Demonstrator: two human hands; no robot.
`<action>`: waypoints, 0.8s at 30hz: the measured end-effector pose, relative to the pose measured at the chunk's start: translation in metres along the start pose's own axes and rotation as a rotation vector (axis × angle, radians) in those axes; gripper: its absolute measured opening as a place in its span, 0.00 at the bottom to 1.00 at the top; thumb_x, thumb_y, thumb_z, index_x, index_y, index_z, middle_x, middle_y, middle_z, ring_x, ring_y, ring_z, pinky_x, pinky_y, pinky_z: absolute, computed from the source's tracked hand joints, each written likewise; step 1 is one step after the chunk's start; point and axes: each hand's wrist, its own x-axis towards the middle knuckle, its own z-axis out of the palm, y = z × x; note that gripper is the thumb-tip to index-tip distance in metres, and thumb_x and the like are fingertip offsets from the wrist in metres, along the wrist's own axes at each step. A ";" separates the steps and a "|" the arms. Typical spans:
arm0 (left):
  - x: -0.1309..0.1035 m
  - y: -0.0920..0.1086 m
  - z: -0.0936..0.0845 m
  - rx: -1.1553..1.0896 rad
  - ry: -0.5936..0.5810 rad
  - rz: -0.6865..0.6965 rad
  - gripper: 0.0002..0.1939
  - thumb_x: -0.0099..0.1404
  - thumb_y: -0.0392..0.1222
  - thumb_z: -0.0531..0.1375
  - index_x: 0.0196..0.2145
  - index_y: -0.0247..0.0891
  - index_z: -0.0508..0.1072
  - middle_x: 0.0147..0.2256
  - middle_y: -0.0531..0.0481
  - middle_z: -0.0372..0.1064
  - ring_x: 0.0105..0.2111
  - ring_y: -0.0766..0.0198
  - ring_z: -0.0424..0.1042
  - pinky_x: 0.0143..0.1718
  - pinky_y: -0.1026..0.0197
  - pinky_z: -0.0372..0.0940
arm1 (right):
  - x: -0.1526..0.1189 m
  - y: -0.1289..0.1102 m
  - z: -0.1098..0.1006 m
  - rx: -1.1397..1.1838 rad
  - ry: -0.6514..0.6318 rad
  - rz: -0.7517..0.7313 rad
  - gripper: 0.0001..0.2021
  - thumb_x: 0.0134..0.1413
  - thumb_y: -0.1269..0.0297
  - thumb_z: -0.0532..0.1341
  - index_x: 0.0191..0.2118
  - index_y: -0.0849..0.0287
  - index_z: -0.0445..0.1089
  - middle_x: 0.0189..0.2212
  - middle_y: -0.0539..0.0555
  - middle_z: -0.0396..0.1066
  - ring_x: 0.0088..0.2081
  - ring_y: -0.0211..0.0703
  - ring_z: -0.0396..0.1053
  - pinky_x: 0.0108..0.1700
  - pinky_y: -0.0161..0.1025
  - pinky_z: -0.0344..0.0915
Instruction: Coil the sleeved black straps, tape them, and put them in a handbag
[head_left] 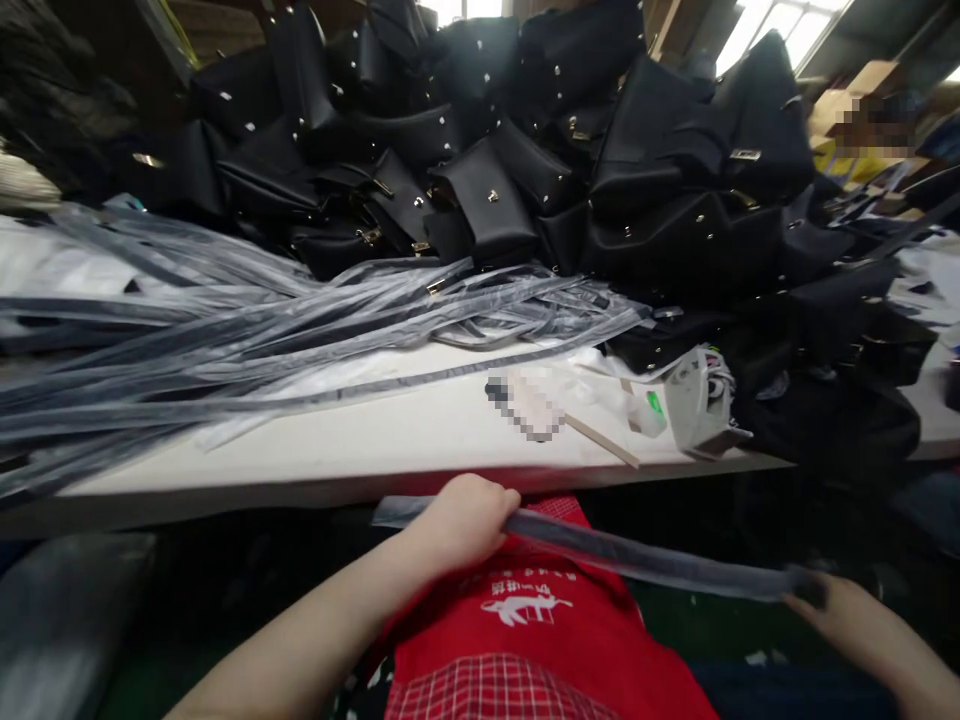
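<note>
Below the table edge, over my red apron point(525, 620), I hold one plastic-wrapped dark strap point(637, 558) stretched between both hands. My left hand point(461, 520) is closed around its left part, with a short end sticking out past the fist. My right hand point(840, 600) grips its right end, low at the right and blurred. The strap runs slanted down from left to right. On the white table point(375, 440) in front lies a loose heap of several similar wrapped straps point(225, 340).
A large pile of black handbags point(562, 170) with metal clasps fills the back and right of the table. Near the front edge sit a thin wooden stick point(600, 440), a small white bottle with a green mark point(649, 410) and a white carton point(701, 405).
</note>
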 end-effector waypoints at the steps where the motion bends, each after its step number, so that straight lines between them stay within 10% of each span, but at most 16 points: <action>1: 0.011 0.015 0.008 -0.019 -0.009 0.073 0.03 0.58 0.37 0.59 0.30 0.39 0.73 0.28 0.47 0.76 0.29 0.53 0.76 0.30 0.57 0.67 | 0.000 -0.026 0.016 0.086 -0.066 -0.005 0.33 0.41 0.35 0.61 0.41 0.61 0.76 0.39 0.76 0.72 0.39 0.68 0.74 0.41 0.60 0.68; 4: 0.040 0.051 0.026 -0.034 -0.001 0.279 0.04 0.62 0.37 0.57 0.34 0.36 0.73 0.29 0.45 0.76 0.29 0.54 0.76 0.28 0.57 0.66 | -0.005 -0.124 0.058 0.534 -0.416 -0.315 0.31 0.55 0.40 0.55 0.57 0.56 0.66 0.55 0.63 0.67 0.55 0.58 0.65 0.58 0.54 0.60; 8: 0.052 0.051 0.027 -0.108 -0.048 0.265 0.06 0.63 0.40 0.58 0.36 0.36 0.74 0.32 0.44 0.76 0.30 0.54 0.76 0.29 0.58 0.65 | -0.010 -0.201 0.082 0.791 -0.771 -0.468 0.27 0.59 0.41 0.54 0.43 0.62 0.73 0.32 0.56 0.73 0.33 0.45 0.70 0.38 0.41 0.68; 11: 0.038 0.012 0.017 -0.326 -0.193 0.069 0.17 0.55 0.54 0.66 0.35 0.38 0.74 0.30 0.46 0.75 0.29 0.55 0.74 0.28 0.61 0.62 | 0.001 -0.184 0.077 0.765 -0.854 -0.337 0.25 0.60 0.42 0.54 0.35 0.63 0.72 0.19 0.48 0.61 0.20 0.33 0.55 0.22 0.31 0.53; 18: -0.002 -0.058 0.029 -1.367 -0.842 -0.207 0.29 0.59 0.70 0.54 0.32 0.38 0.70 0.22 0.50 0.70 0.21 0.63 0.69 0.28 0.60 0.64 | 0.030 -0.115 0.068 0.652 -0.930 -0.274 0.28 0.57 0.39 0.55 0.31 0.63 0.74 0.18 0.48 0.58 0.22 0.35 0.54 0.24 0.33 0.50; 24: 0.014 -0.049 0.052 -1.446 -0.732 -0.356 0.30 0.58 0.71 0.55 0.31 0.37 0.68 0.21 0.51 0.70 0.19 0.66 0.67 0.29 0.60 0.64 | 0.032 -0.111 0.074 0.652 -0.960 -0.273 0.27 0.58 0.41 0.55 0.31 0.64 0.74 0.18 0.48 0.58 0.22 0.36 0.56 0.25 0.34 0.51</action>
